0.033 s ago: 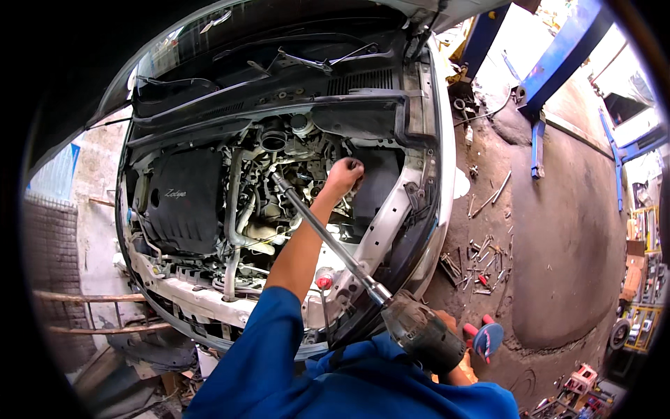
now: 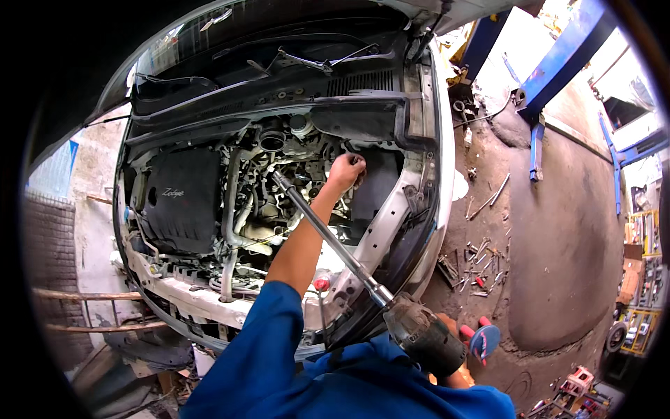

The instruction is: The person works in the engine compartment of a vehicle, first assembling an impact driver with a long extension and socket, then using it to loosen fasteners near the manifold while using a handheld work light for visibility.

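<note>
My right hand [image 2: 449, 324], mostly hidden behind the tool, grips a dark, worn impact wrench [image 2: 422, 335]. From its nose a long metal extension bar [image 2: 328, 241] slants up and left over the engine bay. The socket [image 2: 280, 179] at its end is above the engine [image 2: 269, 202]; whether it touches anything there I cannot tell. My left hand [image 2: 347, 172] is closed over the engine's right side, beside a flat black cover [image 2: 377, 185]. What its fingers hold, if anything, is hidden. A blue disc with red parts [image 2: 485, 341] shows just right of my right hand.
A black engine cover [image 2: 183, 199] lies on the left of the bay. The white front crossmember [image 2: 188, 288] runs nearest me, with a red cap [image 2: 322, 285] by it. Loose tools [image 2: 481, 269] litter the floor to the right, below a blue lift post [image 2: 558, 63].
</note>
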Tool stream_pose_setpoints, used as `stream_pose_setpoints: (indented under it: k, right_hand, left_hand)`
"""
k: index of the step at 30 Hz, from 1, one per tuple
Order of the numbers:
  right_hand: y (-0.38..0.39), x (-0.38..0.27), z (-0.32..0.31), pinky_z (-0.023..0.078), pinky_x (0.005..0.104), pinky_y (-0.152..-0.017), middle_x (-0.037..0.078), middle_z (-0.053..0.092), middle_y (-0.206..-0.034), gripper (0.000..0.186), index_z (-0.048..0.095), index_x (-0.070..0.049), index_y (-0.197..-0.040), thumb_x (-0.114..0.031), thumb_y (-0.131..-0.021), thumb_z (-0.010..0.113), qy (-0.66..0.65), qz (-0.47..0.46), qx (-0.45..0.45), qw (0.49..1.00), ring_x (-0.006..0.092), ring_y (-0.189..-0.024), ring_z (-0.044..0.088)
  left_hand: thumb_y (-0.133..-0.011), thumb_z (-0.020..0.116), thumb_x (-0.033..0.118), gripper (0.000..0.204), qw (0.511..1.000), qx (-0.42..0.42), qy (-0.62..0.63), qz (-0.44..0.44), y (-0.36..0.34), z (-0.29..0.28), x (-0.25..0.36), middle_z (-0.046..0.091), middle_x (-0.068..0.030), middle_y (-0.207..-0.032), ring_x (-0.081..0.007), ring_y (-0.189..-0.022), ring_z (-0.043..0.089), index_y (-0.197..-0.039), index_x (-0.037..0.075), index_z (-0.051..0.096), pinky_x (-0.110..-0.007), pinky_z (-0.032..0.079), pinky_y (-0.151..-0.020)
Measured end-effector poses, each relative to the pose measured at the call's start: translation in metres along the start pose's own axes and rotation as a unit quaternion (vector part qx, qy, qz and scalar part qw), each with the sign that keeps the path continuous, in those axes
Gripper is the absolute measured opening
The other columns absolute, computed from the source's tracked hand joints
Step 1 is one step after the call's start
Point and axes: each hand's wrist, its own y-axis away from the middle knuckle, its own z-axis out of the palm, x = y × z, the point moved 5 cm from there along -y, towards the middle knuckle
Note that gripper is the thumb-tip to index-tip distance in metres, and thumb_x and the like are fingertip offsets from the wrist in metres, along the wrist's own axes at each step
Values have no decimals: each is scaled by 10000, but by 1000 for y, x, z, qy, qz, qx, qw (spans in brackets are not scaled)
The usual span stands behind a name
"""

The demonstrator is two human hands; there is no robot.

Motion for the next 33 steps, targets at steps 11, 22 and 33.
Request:
stream_pose_setpoints:
  k: [11,22,33]
  right_hand:
    - [-21,-21,-54,511,302,-640,79,656,-748,322,657,-52,-841,-205,-591,791,-31,217,63,974,223,-688,649]
    - [-20,-25,-50,500,294,-661,95,655,-780,316,664,-52,-836,-217,-602,799,-21,153,100,983,218,-741,649]
    - [-16,22,-15,492,300,-683,101,656,-836,264,657,-38,-872,-174,-669,758,8,95,3,995,215,-777,636]
  left_hand:
    - [-726,647,139,479,976,119,-177,40,-139,35,31,611,-243,-994,-349,-911,599,-1143,-37,491,-386,484,-783]
    - [-833,571,-1,293,991,43,103,76,-140,12,-6,631,-119,-924,-194,-804,631,-1123,-28,536,-278,497,-706]
    - [-915,443,493,505,843,3,537,-3,116,-35,-16,567,-215,-1024,-335,-995,583,-1112,29,474,-452,523,-830]
